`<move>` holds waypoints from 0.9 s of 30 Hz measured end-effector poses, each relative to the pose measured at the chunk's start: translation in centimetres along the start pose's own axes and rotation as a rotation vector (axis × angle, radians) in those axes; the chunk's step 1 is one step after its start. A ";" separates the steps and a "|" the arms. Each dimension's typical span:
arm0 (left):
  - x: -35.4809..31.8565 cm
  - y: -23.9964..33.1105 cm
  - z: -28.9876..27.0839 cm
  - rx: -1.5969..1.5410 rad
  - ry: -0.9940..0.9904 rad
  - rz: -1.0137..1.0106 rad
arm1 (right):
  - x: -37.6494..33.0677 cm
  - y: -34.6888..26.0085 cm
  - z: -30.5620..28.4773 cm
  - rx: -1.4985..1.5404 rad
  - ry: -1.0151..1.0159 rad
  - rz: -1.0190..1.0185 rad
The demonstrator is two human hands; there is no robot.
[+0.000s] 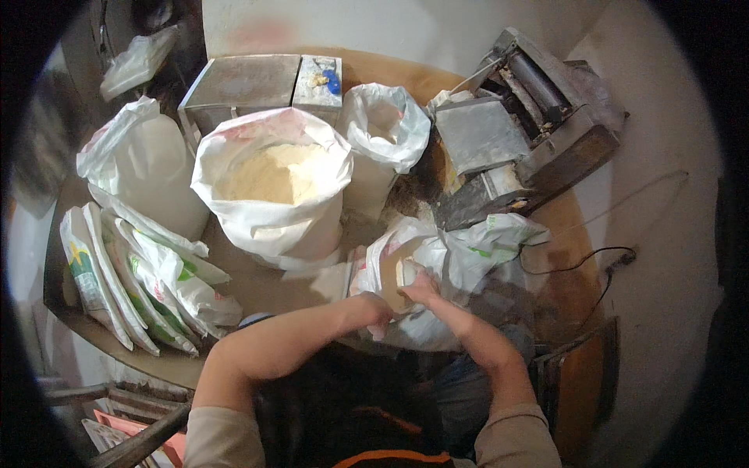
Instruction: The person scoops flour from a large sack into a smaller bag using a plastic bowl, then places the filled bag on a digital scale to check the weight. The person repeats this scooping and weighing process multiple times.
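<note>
A white woven bag point(460, 265) with green print lies slumped on the table in front of me, its mouth toward my hands. My left hand point(376, 310) is closed at the near left side of the bag's mouth, its fingers blurred and partly hidden. At the opening my right hand point(424, 288) closes round a small pale, flat-edged thing point(405, 272) whose kind I cannot make out. Beyond my left arm stands a large open white sack point(269, 226), rolled at the rim, with pale yellowish powder point(269, 173) inside.
Several folded white sacks point(140, 288) lean at the left of the table, before a full bag point(148, 164). A metal box point(246, 80) and another open bag point(386, 125) stand behind. A dusty roller machine point(530, 117) fills the back right, and a black cable point(577, 267) hangs at the right edge.
</note>
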State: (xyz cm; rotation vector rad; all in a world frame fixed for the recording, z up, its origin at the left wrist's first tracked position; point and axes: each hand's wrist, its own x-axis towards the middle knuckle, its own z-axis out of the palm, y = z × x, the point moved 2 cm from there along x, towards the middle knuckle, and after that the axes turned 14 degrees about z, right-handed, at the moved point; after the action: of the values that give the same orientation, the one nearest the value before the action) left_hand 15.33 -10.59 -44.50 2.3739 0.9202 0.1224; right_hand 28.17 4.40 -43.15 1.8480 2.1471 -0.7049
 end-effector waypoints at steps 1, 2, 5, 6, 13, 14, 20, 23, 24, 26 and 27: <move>0.6 2.1 -2.6 -0.066 -0.142 -0.057 | 1.0 1.4 0.9 0.080 -0.022 -0.049; 0.1 2.9 -3.6 -0.097 -0.186 -0.089 | 0.4 0.7 0.3 0.094 -0.035 -0.041; -1.2 4.2 -5.3 -0.091 -0.129 -0.066 | 1.2 1.7 -2.0 -0.044 -0.008 -0.107; -1.6 3.6 -4.3 -0.052 0.007 -0.015 | 1.3 1.8 -3.1 -0.121 0.007 -0.153; -1.6 2.8 -3.8 0.024 0.042 -0.200 | -2.0 -2.1 -14.2 0.302 -0.370 0.018; -1.0 3.1 -4.3 0.023 0.025 -0.283 | -1.9 -2.3 -15.5 0.413 -0.403 -0.022; -1.3 7.6 -8.9 0.133 -0.033 -0.190 | -6.9 -15.6 -22.4 0.806 -0.527 -0.582; -0.3 6.6 -6.6 0.195 0.160 -0.141 | -8.6 -25.6 -23.0 0.466 -0.196 -1.016; 0.4 6.2 -6.3 0.184 0.129 -0.176 | -9.3 -28.2 -22.4 0.392 -0.101 -1.086; 0.5 5.2 -5.6 0.135 0.067 -0.295 | -11.0 -33.9 -19.5 0.010 0.049 -1.146; 0.1 5.0 -6.0 0.129 0.009 -0.320 | -10.4 -35.8 -17.1 -0.144 0.164 -1.203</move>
State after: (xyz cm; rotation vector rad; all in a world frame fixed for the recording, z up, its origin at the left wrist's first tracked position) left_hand 16.67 -10.58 -36.78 2.3066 1.3332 -0.0535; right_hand -2.37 0.43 -16.03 0.3706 3.1941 -0.5259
